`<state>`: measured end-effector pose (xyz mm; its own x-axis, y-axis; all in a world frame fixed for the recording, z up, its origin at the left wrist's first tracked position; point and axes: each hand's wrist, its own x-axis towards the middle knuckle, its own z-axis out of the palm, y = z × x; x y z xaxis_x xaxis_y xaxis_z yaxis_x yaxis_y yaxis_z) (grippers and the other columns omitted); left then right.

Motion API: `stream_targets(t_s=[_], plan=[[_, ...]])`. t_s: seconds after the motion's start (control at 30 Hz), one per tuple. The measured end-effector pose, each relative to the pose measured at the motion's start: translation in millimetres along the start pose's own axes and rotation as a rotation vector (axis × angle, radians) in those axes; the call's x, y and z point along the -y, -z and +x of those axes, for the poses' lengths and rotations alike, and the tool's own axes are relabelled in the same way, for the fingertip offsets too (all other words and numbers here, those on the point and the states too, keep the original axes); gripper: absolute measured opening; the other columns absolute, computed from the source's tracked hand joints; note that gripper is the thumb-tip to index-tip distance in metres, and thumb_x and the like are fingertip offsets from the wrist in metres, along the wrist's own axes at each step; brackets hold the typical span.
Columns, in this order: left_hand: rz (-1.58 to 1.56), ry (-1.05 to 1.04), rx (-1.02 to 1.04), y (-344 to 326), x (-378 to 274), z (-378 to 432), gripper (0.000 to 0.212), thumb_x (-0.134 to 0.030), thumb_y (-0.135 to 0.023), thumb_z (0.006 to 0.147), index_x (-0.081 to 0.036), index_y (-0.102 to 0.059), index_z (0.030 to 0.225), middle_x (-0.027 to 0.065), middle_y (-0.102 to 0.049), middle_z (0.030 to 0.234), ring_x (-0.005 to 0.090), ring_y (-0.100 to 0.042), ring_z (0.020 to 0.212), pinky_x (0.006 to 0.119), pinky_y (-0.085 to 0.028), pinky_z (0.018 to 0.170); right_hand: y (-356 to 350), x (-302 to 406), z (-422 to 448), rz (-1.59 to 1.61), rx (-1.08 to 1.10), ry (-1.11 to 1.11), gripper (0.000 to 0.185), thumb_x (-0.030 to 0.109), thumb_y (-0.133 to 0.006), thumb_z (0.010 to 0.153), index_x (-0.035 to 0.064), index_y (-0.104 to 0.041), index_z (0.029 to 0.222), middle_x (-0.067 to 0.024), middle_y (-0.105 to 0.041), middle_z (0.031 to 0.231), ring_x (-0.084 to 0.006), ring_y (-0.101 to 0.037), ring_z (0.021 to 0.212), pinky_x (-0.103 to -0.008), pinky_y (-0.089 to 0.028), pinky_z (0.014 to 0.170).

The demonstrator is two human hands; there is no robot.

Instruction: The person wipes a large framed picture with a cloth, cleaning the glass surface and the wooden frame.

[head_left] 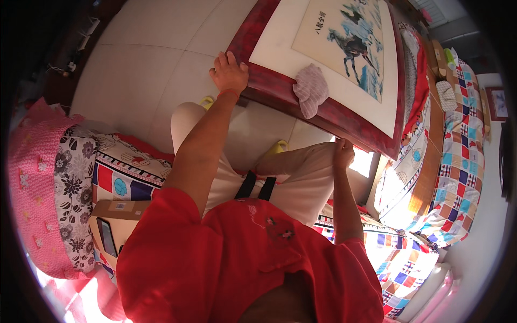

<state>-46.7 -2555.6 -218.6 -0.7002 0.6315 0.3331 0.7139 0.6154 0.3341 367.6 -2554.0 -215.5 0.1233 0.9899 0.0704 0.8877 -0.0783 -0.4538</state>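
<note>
A low table with a dark red marbled border stands in front of me, its top bearing a picture of running horses and some writing. My left hand lies at its near left corner, the thumb by the red border and the fingers bent over the edge. By my knee, my right hand is curled up against the underside of the near edge, close to the right corner. What its fingers hold, if anything, is hidden. Between the hands, a crumpled striped cloth hangs partly over the table's near edge.
I sit on a patterned seat, a cardboard box and a phone at my left. A wooden sofa with checked covers runs along the right. Yellow slippers are on the tiled floor under the table's near side.
</note>
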Motion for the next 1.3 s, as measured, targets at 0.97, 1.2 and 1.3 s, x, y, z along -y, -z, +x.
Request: stream_targets(t_s=[0.97,1.2,1.3], plan=[[0.149,0.316,0.217,1,-21,30,0.048,-0.047,-0.042,0.087,-0.008,-0.054,0.113,0.0094,-0.060,0.111,0.0279,-0.059,0.101,0.046,-0.044,0.081,-72,241,25,-0.106,0.117,0.657,0.054,0.031,-0.066,0.076,0.0165,-0.051,0.125,-0.0177,-0.039,0.134,-0.0366,-0.035,0.126,-0.0566,-0.023,0.105],[0.132,0.324,0.289,12,-21,34,0.052,-0.048,-0.041,0.089,-0.009,-0.051,0.121,0.0120,-0.058,0.118,0.0292,-0.057,0.106,0.047,-0.044,0.085,-18,110,62,-0.117,-0.101,0.531,0.050,0.020,-0.058,0.075,0.0163,-0.052,0.124,-0.0182,-0.046,0.127,-0.0362,-0.042,0.120,-0.0540,-0.030,0.101],[0.119,0.302,0.242,9,-19,30,0.052,-0.049,-0.041,0.089,-0.010,-0.051,0.122,0.0121,-0.058,0.117,0.0290,-0.057,0.106,0.048,-0.044,0.085,20,19,96,-0.210,-0.221,0.332,0.051,0.024,-0.056,0.076,0.0170,-0.050,0.126,-0.0193,-0.048,0.125,-0.0396,-0.047,0.114,-0.0514,-0.036,0.096]])
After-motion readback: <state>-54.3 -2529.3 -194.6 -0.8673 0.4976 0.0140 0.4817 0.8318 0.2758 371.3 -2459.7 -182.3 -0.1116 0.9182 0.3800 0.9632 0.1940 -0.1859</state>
